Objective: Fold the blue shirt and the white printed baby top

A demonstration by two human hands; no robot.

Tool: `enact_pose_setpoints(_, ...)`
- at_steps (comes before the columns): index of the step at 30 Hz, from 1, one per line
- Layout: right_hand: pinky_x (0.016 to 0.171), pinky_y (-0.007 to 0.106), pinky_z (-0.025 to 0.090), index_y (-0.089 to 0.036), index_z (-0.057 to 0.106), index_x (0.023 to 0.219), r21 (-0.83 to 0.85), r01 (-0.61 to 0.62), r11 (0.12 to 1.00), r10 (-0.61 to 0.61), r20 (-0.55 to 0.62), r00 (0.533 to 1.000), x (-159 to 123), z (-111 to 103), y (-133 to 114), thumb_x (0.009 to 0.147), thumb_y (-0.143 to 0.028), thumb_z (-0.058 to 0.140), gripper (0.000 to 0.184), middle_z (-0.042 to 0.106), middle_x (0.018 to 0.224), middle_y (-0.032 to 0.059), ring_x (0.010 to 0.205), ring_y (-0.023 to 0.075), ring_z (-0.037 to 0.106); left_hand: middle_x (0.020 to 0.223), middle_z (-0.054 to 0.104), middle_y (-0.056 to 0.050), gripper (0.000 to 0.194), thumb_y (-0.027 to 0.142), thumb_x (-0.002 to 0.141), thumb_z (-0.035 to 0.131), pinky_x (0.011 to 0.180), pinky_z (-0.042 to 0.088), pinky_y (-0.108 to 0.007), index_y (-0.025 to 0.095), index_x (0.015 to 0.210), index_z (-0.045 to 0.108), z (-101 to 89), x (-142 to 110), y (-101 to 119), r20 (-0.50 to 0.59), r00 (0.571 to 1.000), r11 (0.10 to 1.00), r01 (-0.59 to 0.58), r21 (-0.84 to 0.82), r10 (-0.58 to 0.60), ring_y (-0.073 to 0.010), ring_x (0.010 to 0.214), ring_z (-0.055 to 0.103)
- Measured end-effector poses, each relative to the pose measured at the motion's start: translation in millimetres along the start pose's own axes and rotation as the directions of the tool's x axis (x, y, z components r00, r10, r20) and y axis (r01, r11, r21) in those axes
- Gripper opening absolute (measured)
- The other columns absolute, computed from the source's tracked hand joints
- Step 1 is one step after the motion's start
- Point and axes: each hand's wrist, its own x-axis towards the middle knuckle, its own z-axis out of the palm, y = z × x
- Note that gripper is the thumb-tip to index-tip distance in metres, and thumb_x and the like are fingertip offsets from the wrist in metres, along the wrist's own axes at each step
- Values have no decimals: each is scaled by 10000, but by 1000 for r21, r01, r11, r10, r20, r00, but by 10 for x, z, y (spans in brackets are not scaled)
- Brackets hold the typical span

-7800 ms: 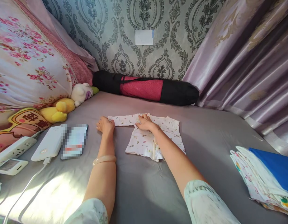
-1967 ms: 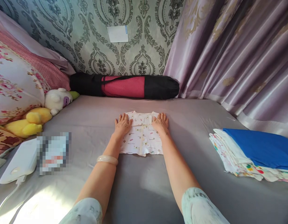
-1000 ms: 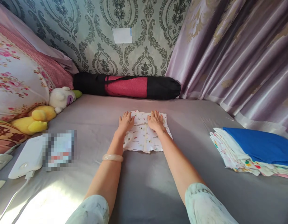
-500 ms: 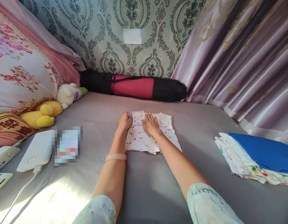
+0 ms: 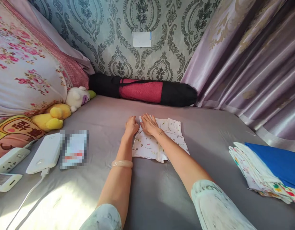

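Note:
A small white printed baby garment (image 5: 166, 137), folded into a rough square, lies on the grey bed sheet (image 5: 149, 191). My left hand (image 5: 131, 125) rests at the garment's upper left corner, fingers together and flat on the cloth edge. My right hand (image 5: 149, 124) lies flat and open on the garment's upper left part, right beside the left hand. A pale bangle (image 5: 122, 164) sits on my left wrist.
A stack of folded cloths topped by a blue one (image 5: 269, 169) lies at the right. A black and red roll bag (image 5: 143, 91) lies against the wall. Plush toys (image 5: 63, 110), a white power bank (image 5: 43, 153) with cable and a power strip (image 5: 8, 159) lie at the left, curtains at the right.
My right hand has slid leftward across the garment from its right edge to beside the left hand. The left hand has stayed at the left edge. The view has shifted slightly.

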Motion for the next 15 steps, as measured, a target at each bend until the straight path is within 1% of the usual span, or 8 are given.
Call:
enact_pose_setpoints(2, 1196, 466, 59, -120, 324, 1503, 2, 48, 999, -48, 42, 998, 65, 33, -50, 1003, -355, 220, 562, 267, 1582, 88, 1475, 231, 166, 1428, 509, -147, 533, 77, 837, 366, 1132, 327, -422, 123, 1350, 505, 0, 10, -19, -3, 1000, 1000, -4, -12, 4, -243, 1363, 423)
enact_pose_setpoints(6, 1196, 449, 102, -107, 291, 1516, 22, 50, 998, -53, 114, 992, 124, 114, -81, 1000, -352, 176, 582, 221, 1595, 91, 1476, 233, 167, 1425, 507, -164, 569, 79, 799, 392, 1134, 325, -431, 87, 1359, 490, 6, 22, -42, -7, 1000, 1000, -18, -2, 18, -261, 1360, 425)
enact_pose_setpoints(8, 1196, 444, 110, -119, 289, 1519, 30, 50, 998, -53, 113, 992, 132, 145, -73, 1000, -354, 170, 582, 203, 1600, 86, 1477, 229, 163, 1420, 510, -172, 578, 80, 786, 393, 1130, 332, -431, 67, 1357, 488, 13, 24, -41, -7, 1000, 1000, -28, 10, 28, -269, 1358, 426)
enact_pose_setpoints(13, 1199, 441, 104, -104, 280, 1519, 65, 48, 997, -56, 127, 990, 146, 144, -45, 1001, -356, 170, 586, 202, 1601, 83, 1479, 222, 154, 1390, 541, -147, 561, 94, 801, 376, 1117, 357, -402, 89, 1348, 499, 35, 31, -19, 0, 998, 997, -70, 24, 70, -252, 1340, 449)
enact_pose_setpoints(15, 1200, 426, 105, -99, 283, 1516, 92, 33, 995, -41, 91, 995, 135, 104, -19, 1004, -353, 158, 585, 222, 1597, 81, 1476, 210, 167, 1390, 539, -156, 544, 99, 813, 370, 1118, 358, -403, 76, 1341, 502, 48, 34, -10, 2, 996, 996, -86, 32, 86, -254, 1337, 450)
